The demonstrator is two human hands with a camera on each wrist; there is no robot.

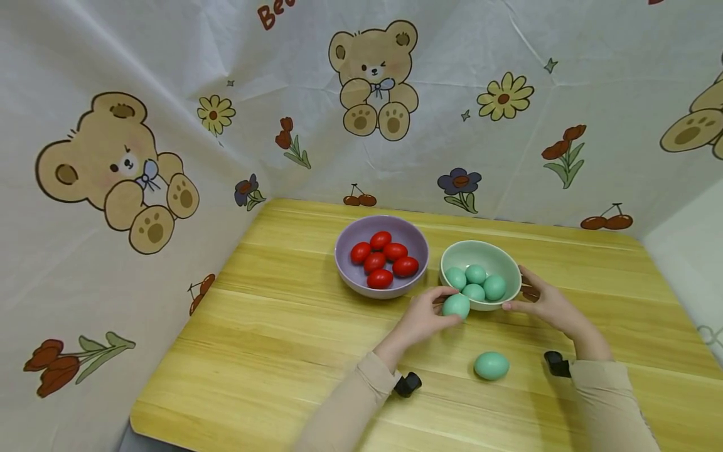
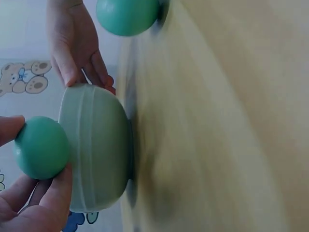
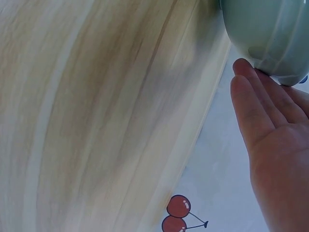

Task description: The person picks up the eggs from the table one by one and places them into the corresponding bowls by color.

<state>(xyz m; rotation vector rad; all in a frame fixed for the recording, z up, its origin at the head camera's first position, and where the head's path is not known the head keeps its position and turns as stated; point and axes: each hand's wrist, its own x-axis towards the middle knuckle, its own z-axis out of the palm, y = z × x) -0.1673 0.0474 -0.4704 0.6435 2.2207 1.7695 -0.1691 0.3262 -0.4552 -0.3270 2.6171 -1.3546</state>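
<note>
Between the thumb and fingers of my left hand (image 1: 425, 316) a green egg (image 1: 456, 307) is pinched, at the front left rim of the light green bowl (image 1: 484, 306). In the left wrist view that egg (image 2: 42, 147) hangs beside the bowl wall (image 2: 99, 150). Several green eggs (image 1: 476, 274) lie inside the bowl. My right hand (image 1: 552, 306) rests against the bowl's right side, thumb near the rim. Its fairly straight fingers (image 3: 253, 99) touch the outer wall in the right wrist view. Another green egg (image 1: 491, 366) lies on the table in front of the bowl.
A purple bowl (image 1: 346, 276) holding several red eggs (image 1: 380, 279) stands left of the green bowl. The wooden table (image 1: 254, 351) meets a cloth backdrop (image 1: 316, 169) printed with bears and flowers. Black wrist straps (image 1: 408, 384) are worn at both sleeves.
</note>
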